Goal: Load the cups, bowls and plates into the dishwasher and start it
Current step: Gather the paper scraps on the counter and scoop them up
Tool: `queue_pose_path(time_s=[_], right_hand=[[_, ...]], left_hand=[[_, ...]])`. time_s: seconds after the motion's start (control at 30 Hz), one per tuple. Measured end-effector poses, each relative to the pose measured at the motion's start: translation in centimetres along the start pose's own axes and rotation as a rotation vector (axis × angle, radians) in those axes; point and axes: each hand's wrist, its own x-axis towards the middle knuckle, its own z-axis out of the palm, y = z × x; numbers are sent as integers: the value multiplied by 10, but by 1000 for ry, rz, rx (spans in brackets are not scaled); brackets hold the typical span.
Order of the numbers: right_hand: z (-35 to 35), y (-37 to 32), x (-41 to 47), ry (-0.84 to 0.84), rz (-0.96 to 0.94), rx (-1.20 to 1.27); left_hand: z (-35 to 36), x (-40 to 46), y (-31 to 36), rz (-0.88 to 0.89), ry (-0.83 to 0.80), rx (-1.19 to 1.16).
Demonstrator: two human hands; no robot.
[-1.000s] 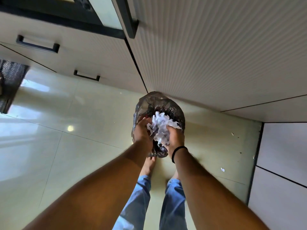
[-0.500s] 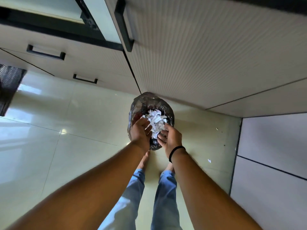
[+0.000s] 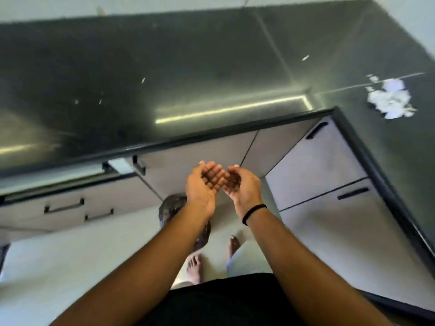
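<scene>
My left hand (image 3: 204, 184) and my right hand (image 3: 240, 184) are raised side by side in front of the cabinet fronts, palms up and loosely cupped, with nothing in them. They hover just below the edge of the dark countertop (image 3: 164, 78). Beneath my left forearm, a dark plastic bag (image 3: 170, 205) stands on the floor, partly hidden. No cups, bowls, plates or dishwasher racks are in view.
A heap of white paper scraps (image 3: 389, 98) lies on the countertop's right wing, with a few specks further left. Drawers with black handles (image 3: 64, 206) line the left; cabinet doors (image 3: 329, 161) fill the corner on the right. My bare feet (image 3: 194, 267) stand on the pale tile floor.
My hands have let go of the white paper in the bag and risen, empty and cupped. The view has tilted up from the floor to the countertop.
</scene>
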Motion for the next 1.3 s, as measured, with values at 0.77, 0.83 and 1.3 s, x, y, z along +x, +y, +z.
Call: queue_pose_path(time_s=[0.77,0.83,1.3], right_hand=[[-220,-354,116,474,-774,-459],[-237,-357,130,595,-846,-497],[-289,-363,191,581,-576,-1143]], left_hand=[[410,35,-153,215,-541,799],[423,49,-162,280,-515,869],[507,186,-153,713,-726,1685]])
